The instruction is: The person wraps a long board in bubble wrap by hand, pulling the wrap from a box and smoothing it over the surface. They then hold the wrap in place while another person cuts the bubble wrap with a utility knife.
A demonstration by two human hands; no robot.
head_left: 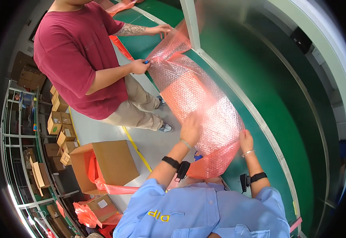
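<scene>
A long sheet of pink, see-through bubble wrap stretches over the green tabletop from a co-worker down to me, its near end hanging off the table's edge toward my body. My right hand is closed on the sheet's right edge, fingers pinching the film. Against the sheet's left side is my left hand, smeared by motion, its fingers not clear. Farther up, the co-worker's hand is at the gathered part of the wrap with a small blue thing in it. That person's other hand touches the far part.
A co-worker in a dark red shirt stands at the table's left side. An open cardboard box with pink wrap is on the floor to my left. Beyond it are more cartons and a metal rack. A pale upright post rises beside the wrap.
</scene>
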